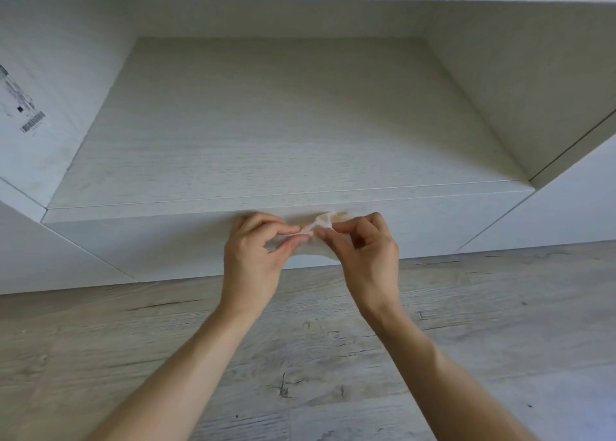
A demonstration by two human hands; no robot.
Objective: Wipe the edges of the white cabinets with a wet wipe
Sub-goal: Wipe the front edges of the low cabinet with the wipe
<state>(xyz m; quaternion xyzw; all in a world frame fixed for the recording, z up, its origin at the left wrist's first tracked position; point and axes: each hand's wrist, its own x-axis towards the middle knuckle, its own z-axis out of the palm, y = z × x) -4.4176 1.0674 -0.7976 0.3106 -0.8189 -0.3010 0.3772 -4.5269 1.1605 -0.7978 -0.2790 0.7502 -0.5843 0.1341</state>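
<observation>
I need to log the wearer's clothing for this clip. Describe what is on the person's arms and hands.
Nothing is worn. Both forearms are bare right down to the bottom edge of the picture, with no sleeves in view. The left hand and right hand have no gloves, rings, watch or bracelets that can be seen. The fingernails look short and unpainted.

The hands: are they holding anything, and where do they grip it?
Both hold one wet wipe. The left hand and right hand each pinch its crumpled upper part between thumb and fingers, just in front of the cabinet edge.
</observation>
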